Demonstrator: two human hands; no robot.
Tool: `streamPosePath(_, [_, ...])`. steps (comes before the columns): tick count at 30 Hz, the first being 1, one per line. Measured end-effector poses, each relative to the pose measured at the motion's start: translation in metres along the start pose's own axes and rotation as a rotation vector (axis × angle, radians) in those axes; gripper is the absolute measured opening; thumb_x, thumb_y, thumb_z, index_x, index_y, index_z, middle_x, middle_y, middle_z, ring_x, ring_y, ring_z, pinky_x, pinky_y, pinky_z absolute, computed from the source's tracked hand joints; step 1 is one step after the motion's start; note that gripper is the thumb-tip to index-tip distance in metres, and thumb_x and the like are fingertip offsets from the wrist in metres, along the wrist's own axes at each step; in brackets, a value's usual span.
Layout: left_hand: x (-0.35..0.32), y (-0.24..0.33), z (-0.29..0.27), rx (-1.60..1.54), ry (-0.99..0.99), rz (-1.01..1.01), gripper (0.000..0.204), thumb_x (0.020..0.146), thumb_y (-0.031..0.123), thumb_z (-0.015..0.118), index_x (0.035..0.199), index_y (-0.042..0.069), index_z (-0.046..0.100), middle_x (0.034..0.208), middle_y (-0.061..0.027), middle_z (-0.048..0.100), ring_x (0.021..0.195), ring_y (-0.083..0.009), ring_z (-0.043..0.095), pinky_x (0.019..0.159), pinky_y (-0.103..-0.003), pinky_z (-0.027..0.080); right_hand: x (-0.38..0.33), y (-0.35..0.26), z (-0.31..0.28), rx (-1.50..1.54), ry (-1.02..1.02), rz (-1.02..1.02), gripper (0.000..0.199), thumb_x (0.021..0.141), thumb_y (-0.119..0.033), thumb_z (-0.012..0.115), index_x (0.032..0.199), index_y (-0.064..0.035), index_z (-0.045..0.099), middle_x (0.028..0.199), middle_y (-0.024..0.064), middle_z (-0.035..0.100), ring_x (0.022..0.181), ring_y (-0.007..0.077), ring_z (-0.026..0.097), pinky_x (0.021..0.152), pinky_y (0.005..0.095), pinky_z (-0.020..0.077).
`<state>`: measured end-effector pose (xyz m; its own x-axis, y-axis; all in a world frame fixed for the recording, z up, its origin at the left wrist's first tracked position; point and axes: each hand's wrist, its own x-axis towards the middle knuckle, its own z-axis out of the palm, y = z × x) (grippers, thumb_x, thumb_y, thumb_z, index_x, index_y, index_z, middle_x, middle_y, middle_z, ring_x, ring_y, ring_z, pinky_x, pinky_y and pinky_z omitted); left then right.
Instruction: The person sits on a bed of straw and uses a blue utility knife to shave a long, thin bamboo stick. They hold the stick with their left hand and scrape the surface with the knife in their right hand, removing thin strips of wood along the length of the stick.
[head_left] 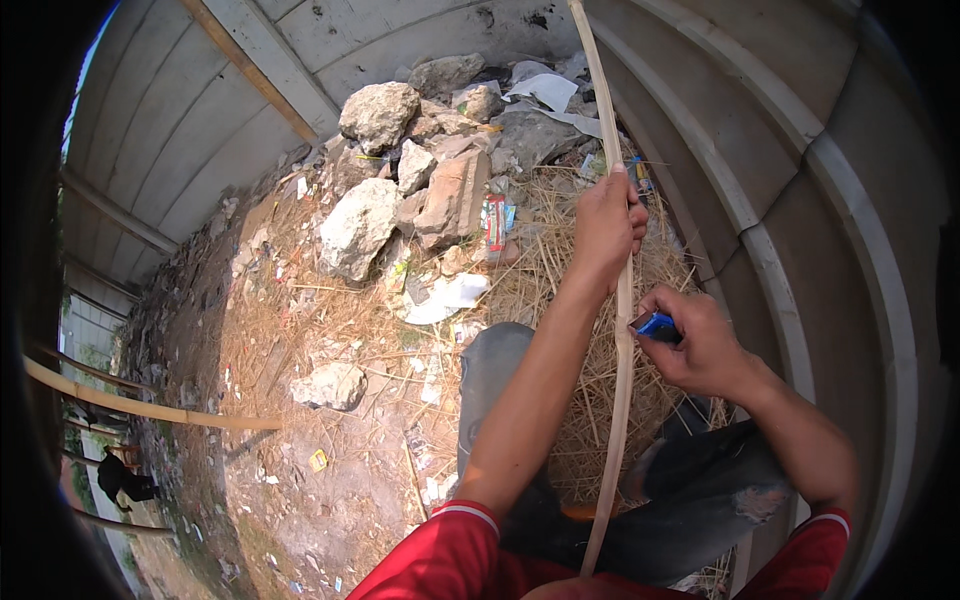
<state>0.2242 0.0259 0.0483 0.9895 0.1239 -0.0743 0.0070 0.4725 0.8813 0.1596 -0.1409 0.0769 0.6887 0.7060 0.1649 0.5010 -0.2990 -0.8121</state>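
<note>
A long pale strip of split bamboo (pixel 622 380) runs from my lap up past the top edge of the view. My left hand (pixel 606 225) is wrapped round it at about its middle, thumb laid along the strip. Lower down and to the right, my right hand (pixel 695 340) grips a blue-handled cutter (pixel 658 325). The cutter's tip end is at the strip's right edge; whether it touches cannot be made out. My legs in worn grey jeans (pixel 490 390) are bent on either side of the strip.
Broken rocks (pixel 375 180) and a brick chunk (pixel 455 195) are heaped ahead against a pale panel wall (pixel 390 45). Straw and shavings (pixel 560 280) cover the ground around me. A ribbed wall (pixel 800 190) stands close at right. Another bamboo pole (pixel 150 405) juts in from the left.
</note>
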Motion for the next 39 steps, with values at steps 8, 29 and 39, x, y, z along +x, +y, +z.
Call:
streamPosePath(8, [0.001, -0.001, 0.002, 0.021, -0.042, -0.034, 0.04, 0.104, 0.048, 0.045, 0.084, 0.013, 0.042, 0.057, 0.0037, 0.036, 0.048, -0.008, 0.034, 0.043, -0.024, 0.027, 0.003, 0.01, 0.0, -0.046, -0.039, -0.162, 0.018, 0.082, -0.002, 0.069, 0.093, -0.0025, 0.054, 0.067, 0.0117, 0.057, 0.056, 0.024, 0.058, 0.055, 0.0341, 0.045])
streamPosePath(29, [-0.007, 0.012, -0.01, 0.035, -0.06, 0.049, 0.042, 0.105, 0.05, 0.043, 0.084, 0.014, 0.04, 0.057, 0.0044, 0.034, 0.048, -0.0063, 0.03, 0.042, -0.023, 0.023, -0.025, -0.014, 0.002, 0.096, 0.127, 0.071, 0.029, 0.088, -0.016, 0.078, 0.114, -0.0059, 0.069, 0.061, -0.005, 0.049, 0.056, 0.0026, 0.044, 0.051, 0.0227, 0.0361])
streamPosePath(39, [-0.006, 0.011, -0.01, -0.094, -0.057, 0.026, 0.038, 0.106, 0.046, 0.043, 0.085, 0.014, 0.04, 0.058, 0.005, 0.032, 0.048, -0.0064, 0.03, 0.042, -0.023, 0.022, -0.014, -0.008, 0.02, 0.056, 0.149, -0.032, 0.027, 0.088, -0.016, 0.079, 0.111, -0.0036, 0.072, 0.062, -0.0013, 0.054, 0.055, 0.0043, 0.047, 0.051, 0.0249, 0.0396])
